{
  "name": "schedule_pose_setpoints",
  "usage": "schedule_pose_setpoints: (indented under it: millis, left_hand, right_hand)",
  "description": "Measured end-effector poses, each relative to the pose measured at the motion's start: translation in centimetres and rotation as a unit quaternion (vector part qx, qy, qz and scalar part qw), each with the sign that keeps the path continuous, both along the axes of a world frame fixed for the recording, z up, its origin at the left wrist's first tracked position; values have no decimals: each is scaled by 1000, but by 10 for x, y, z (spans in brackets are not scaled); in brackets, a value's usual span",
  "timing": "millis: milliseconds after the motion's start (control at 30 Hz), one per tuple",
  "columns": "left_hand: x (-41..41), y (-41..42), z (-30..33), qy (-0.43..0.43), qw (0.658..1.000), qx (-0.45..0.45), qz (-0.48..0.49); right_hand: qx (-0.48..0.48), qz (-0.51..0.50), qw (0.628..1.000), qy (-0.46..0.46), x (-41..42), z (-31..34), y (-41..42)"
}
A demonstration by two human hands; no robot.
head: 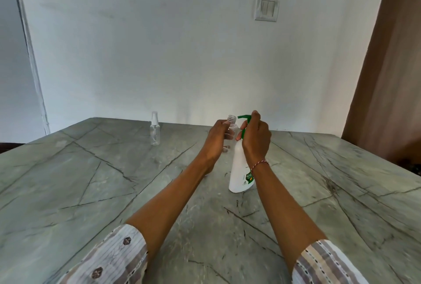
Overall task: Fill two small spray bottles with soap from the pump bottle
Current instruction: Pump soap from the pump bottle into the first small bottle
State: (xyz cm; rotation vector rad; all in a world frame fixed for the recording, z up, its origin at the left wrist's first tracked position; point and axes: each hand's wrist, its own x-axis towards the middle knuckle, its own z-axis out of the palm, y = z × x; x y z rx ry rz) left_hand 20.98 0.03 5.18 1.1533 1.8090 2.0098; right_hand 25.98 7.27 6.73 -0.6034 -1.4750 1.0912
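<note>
A white pump bottle (pixel 241 176) with a green pump head (pixel 244 117) stands upright on the marble table (pixel 91 181). My right hand (pixel 256 138) is curled around the pump neck, with a finger on top of the pump head. My left hand (pixel 217 138) grips a small clear bottle (pixel 232 124) with its cap off, its threaded mouth just below and left of the green spout. A second small clear spray bottle (pixel 155 129), capped, stands upright farther left near the table's far edge.
Something small lies on the table (pixel 226 148) just behind my left hand; I cannot tell what it is. A white wall with a light switch (pixel 266 8) rises behind the table. A brown curtain (pixel 391 78) hangs at the right.
</note>
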Motion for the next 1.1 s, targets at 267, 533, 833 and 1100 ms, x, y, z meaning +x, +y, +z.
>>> schedule_pose_setpoints:
  millis: [267,533,833,1100]
  left_hand:
    - [-1,-8,7,15,999,-21,-26]
    - [2,-6,6,34,999,-13,-7]
    - [0,0,3,20,1000,-7,12]
    - [-1,0,3,7,1000,-23,9]
  right_hand:
    - [40,-13,998,-42,1,-1,-5]
    - [47,17,997,-65,1,-4,2]
    - [101,-32,993,-60,-2,-6,-2]
    - [85,-28,994,-57,-5,-2,1]
